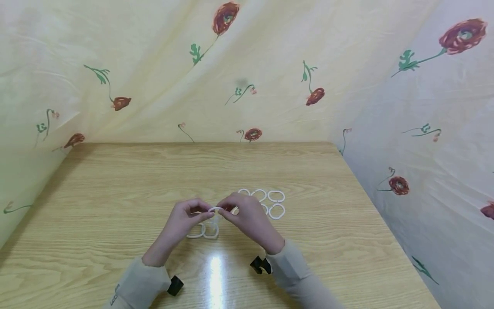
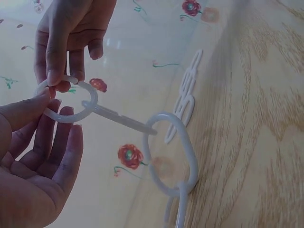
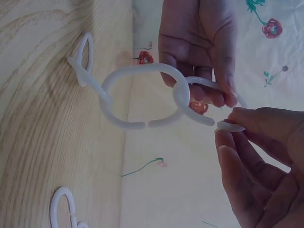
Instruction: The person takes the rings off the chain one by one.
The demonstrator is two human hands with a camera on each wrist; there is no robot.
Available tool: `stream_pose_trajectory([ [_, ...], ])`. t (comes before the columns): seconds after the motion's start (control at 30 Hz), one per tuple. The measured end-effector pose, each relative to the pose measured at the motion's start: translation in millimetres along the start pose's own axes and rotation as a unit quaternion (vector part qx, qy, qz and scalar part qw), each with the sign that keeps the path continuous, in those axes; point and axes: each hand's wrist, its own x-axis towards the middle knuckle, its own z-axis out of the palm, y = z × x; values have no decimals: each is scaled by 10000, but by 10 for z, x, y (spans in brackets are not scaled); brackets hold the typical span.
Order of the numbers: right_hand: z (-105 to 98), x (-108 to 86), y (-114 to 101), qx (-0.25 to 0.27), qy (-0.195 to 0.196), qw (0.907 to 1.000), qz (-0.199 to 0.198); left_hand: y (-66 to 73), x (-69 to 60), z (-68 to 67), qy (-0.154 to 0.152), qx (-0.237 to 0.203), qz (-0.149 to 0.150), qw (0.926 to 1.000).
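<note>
Above the table, my left hand (image 1: 189, 216) and right hand (image 1: 248, 216) pinch opposite sides of one white plastic chain link (image 2: 90, 111), thumbs against fingers. In the right wrist view a gap shows in this link beside the right fingertips (image 3: 226, 137). A second white link (image 3: 142, 68) hangs threaded through it. From that one the chain runs on to a further link (image 2: 190, 156), and its lower links (image 1: 196, 236) lie on the table below my left hand. The left hand (image 3: 197, 42) also shows from the far side in the right wrist view.
Several loose white links (image 1: 276, 196) lie in rows on the wooden table (image 1: 154, 171), beyond and right of my right hand, which partly hides them. A flower-patterned cloth (image 1: 154, 64) hangs behind the table and along its sides.
</note>
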Motion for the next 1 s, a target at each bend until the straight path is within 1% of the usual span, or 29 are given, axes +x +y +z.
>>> stream_pose_trajectory([
  [0.07,-2,-2,-6,-96,33,9999,-48,-2,-1,-1,-36,-64,7,10000],
  [0.13,-4,-3,-6,-105,57,9999,-35,-11,-2,-3,-138,-161,47,9998],
  [0.3,-20,-5,-9,109,123,9999,13,-42,-9,-5,-512,-347,113,9980],
  [0.47,-53,-4,-17,312,212,9993,56,-60,-5,4,-734,-293,87,9968],
  [0.57,-81,-6,-16,508,310,9980,222,-70,1,9,-765,-255,33,9967],
  [0.67,-102,-5,-4,683,443,9960,377,-85,8,11,-725,-192,6,9972],
  [0.8,-126,-2,5,938,513,9927,561,-101,21,15,-659,-153,56,9977],
  [0.9,-148,-2,-4,1316,457,9871,787,-105,28,18,-633,-227,83,9977],
  [1.0,-157,-3,-2,1713,393,9796,971,-111,31,21,-587,-242,99,9979],
])
